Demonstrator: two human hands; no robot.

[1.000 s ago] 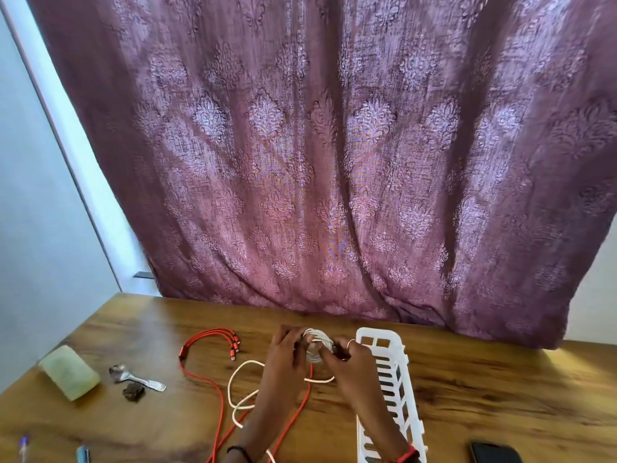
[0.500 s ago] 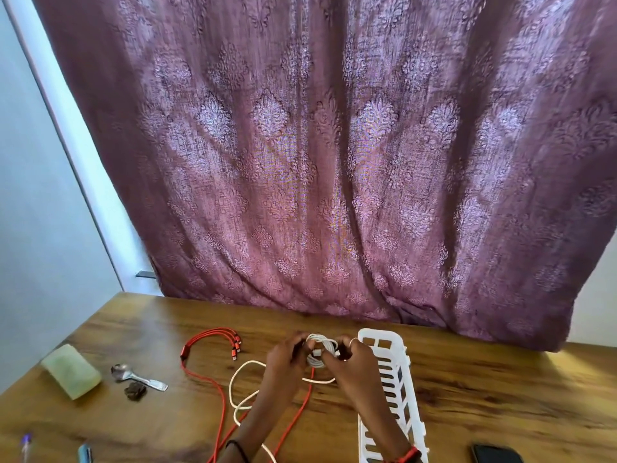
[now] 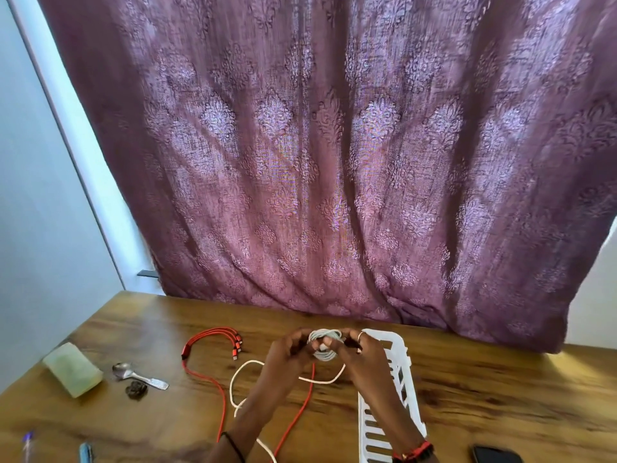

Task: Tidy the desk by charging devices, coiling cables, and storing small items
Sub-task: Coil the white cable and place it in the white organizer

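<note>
Head view: both hands meet over the worktop [image 3: 500,396], in front of a purple curtain [image 3: 334,162].
Left hand [image 3: 287,354]: fingers curled round the left side of the white cable coil [image 3: 325,345].
Right hand [image 3: 362,357]: fingers gripping the coil's right side.
Cable tail [image 3: 240,379]: loose white loops on the worktop beneath the wrists, crossing the red cable [image 3: 200,372].
White tray [image 3: 405,372]: slotted, just right of the coil, partly under the right forearm.
Phone [image 3: 495,456]: near right corner.
</note>
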